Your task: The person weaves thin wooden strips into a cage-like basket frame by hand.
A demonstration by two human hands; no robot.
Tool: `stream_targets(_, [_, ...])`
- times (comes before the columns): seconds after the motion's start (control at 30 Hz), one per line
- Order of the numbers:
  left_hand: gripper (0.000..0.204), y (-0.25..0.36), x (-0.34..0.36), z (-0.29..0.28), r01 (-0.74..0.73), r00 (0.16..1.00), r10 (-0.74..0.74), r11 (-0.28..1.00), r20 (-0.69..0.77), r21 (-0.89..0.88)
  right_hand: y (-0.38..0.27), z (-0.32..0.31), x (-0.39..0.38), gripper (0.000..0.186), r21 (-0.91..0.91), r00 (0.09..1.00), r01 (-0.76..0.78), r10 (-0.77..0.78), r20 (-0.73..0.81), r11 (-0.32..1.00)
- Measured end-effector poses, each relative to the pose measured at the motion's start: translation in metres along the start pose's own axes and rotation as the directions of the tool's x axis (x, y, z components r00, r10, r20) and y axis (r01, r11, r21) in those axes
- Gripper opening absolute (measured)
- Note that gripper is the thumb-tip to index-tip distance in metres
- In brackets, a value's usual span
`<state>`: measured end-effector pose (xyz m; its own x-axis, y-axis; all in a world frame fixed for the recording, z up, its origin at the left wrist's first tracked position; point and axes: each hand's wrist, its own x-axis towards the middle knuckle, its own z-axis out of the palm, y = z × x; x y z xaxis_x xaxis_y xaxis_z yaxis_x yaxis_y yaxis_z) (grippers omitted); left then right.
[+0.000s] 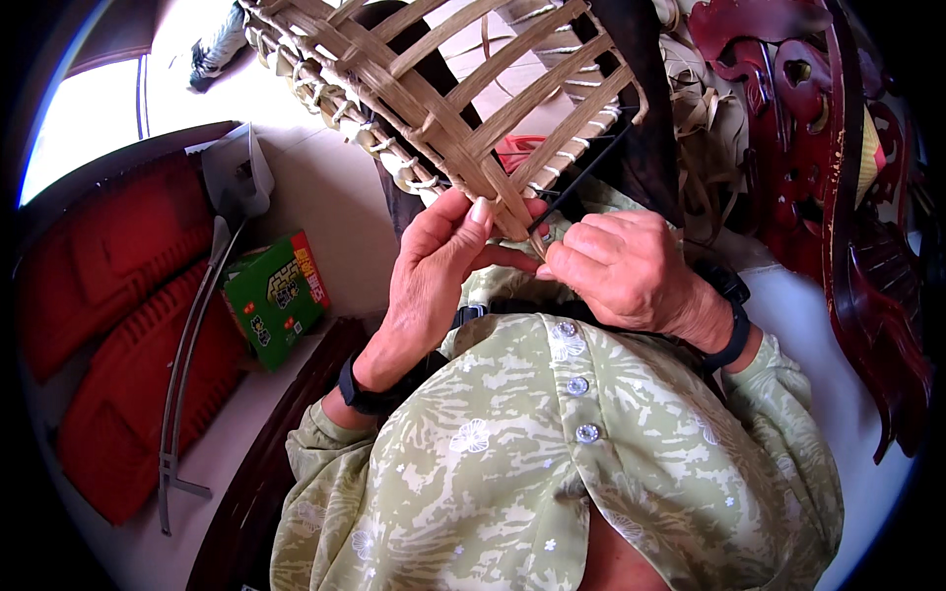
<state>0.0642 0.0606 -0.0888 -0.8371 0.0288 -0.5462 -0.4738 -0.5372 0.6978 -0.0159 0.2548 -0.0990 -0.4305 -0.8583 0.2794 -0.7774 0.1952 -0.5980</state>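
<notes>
A woven bamboo basket frame (463, 89) tilts over my lap, its bound rim running from upper left toward the middle. My left hand (434, 266) pinches the lower edge of the basket, thumb pressed on the crossing strips. My right hand (621, 271) is closed around a thin dark strip (581, 177) that runs up through the weave near the rim. The two hands nearly touch at the basket's lowest corner. Each wrist wears a dark band.
A green printed box (276, 295) lies on the pale floor to my left, beside red cushions (108, 325) and a long grey metal tool (187, 374). Dark red carved wooden furniture (847, 197) stands on the right. Loose bamboo strips (705, 118) pile behind the basket.
</notes>
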Motion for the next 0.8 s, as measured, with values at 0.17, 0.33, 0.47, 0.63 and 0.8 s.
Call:
stream_targets(0.17, [0.025, -0.008, 0.001, 0.006, -0.069, 0.996, 0.078, 0.979, -0.040, 0.193, 0.005, -0.009, 0.009, 0.012, 0.042, 0.998, 0.047, -0.049, 0.045, 0.998])
stream_targets(0.33, [0.018, -0.007, 0.009, -0.002, 0.020, 0.999, -0.008, 0.972, -0.051, 0.233, 0.027, -0.020, 0.025, 0.009, 0.092, 0.996, 0.073, -0.077, 0.044, 0.993])
stream_targets(0.47, [0.019, -0.006, 0.009, 0.002, 0.005, 0.998, 0.012, 0.969, -0.068, 0.246, 0.054, -0.011, 0.038, 0.014, 0.108, 0.999, 0.017, -0.021, 0.041, 0.994])
stream_targets(0.63, [0.026, -0.005, 0.010, -0.002, 0.006, 0.999, 0.004, 0.973, -0.043, 0.231, 0.061, -0.008, 0.051, 0.015, 0.133, 1.000, 0.001, -0.001, 0.001, 0.991])
stream_targets(0.8, [0.031, -0.005, 0.012, -0.002, 0.027, 0.997, -0.008, 0.966, -0.073, 0.255, 0.060, -0.001, 0.051, 0.015, 0.148, 1.000, -0.005, 0.009, -0.027, 0.989])
